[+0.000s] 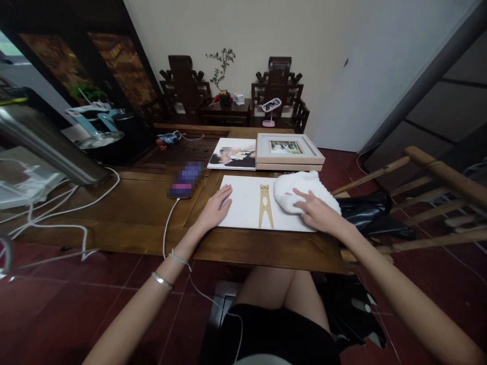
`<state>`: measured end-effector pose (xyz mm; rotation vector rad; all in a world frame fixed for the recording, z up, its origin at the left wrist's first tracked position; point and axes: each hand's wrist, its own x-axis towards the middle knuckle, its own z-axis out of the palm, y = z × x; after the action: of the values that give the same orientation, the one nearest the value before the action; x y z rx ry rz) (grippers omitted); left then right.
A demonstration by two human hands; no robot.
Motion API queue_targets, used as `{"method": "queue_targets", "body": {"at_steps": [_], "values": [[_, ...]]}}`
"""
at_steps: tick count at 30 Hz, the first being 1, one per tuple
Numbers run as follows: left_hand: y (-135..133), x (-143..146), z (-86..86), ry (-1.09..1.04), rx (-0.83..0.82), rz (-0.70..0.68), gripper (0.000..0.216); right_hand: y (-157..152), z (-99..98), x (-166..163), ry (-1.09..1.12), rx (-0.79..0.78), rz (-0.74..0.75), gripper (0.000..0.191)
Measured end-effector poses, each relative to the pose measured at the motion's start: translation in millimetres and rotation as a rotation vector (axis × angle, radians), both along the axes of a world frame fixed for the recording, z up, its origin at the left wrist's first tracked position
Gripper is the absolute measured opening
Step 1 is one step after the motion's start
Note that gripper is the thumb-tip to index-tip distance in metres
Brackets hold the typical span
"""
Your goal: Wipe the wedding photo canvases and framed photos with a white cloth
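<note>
A flat white panel (243,203) lies near the table's front edge. Down its middle runs a gold, long-legged shape with a small eared head (265,207); whether it is printed or attached, I cannot tell. My left hand (218,207) rests on the panel's left edge, its fingers loosely stretched and nothing in them. On the right part of the panel lies a bunched white fluffy cloth (300,185). My right hand (318,210) presses down on the cloth, with its fingers sunk into it. The cloth covers the panel's upper right corner.
Behind the panel are a photo print (236,154) and stacked wooden picture frames (291,152). A charging phone (185,180) lies to the left, its cable hanging over the edge. A metal flask (49,142) stands farther left. A wooden chair (445,177) is at the right.
</note>
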<state>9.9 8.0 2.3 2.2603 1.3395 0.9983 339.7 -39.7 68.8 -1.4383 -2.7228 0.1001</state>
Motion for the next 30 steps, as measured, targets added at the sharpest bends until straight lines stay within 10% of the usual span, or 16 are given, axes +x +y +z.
{"method": "queue_targets", "body": {"at_steps": [11, 24, 30], "values": [[-0.5, -0.8, 1.2, -0.005, -0.013, 0.0, 0.047, 65.2, 5.3, -10.3, -0.028, 0.086, -0.06, 0.038], [-0.7, 0.7, 0.2, -0.017, -0.015, -0.007, 0.047, -84.5, -8.7, -7.2, 0.091, 0.007, 0.122, 0.046], [-0.3, 1.0, 0.0, -0.02, -0.02, 0.001, 0.047, -80.4, -2.1, -5.3, 0.129, -0.056, 0.101, 0.046]]}}
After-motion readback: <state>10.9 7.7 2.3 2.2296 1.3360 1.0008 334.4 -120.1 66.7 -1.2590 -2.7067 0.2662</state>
